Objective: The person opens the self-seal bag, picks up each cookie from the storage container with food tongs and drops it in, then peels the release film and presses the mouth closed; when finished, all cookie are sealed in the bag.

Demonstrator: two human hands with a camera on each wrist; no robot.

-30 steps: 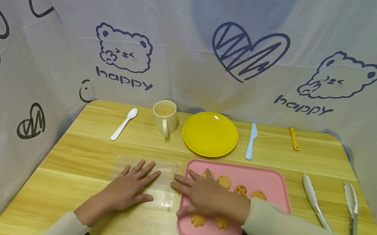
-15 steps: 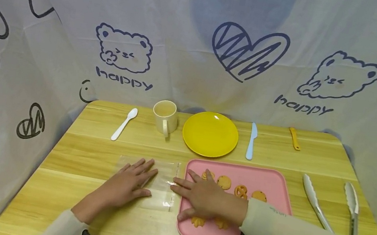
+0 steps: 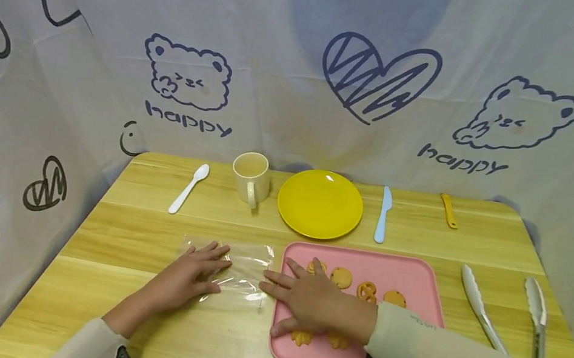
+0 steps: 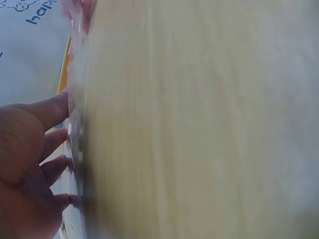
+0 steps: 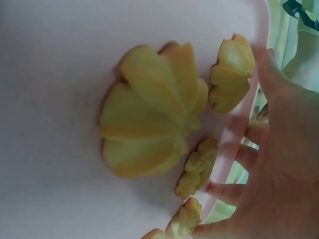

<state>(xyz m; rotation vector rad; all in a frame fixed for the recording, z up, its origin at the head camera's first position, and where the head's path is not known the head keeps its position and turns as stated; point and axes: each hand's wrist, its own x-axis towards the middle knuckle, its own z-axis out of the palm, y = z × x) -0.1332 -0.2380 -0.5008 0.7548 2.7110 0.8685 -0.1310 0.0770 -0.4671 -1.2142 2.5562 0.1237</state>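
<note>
My left hand (image 3: 185,278) lies on a clear plastic bag (image 3: 246,274), its fingers extended and the film wrinkled beside them. In the left wrist view the thumb (image 4: 47,109) and fingertips touch the film. My right hand (image 3: 311,298) spreads over the left part of a pink tray (image 3: 411,273), two fingers reaching past its rim. Cookies lie on this tray: a round cookie (image 3: 341,278), a pretzel-shaped cookie (image 3: 366,291) and a ridged, flower-like cookie (image 5: 149,114) among several. The right hand and sleeve hide some of them.
Along the back stand a white spoon (image 3: 189,188), a cream mug (image 3: 251,177), a yellow plate (image 3: 320,204), a light blue knife (image 3: 383,214) and a small orange utensil (image 3: 449,211). Metal tongs (image 3: 484,307) lie right of the tray. A printed curtain (image 3: 299,95) surrounds the table.
My left hand has slid a little leftward, its fingers drawing closer together. The bag has become more wrinkled and its near edge has shifted away from me. The right hand stays nearly still.
</note>
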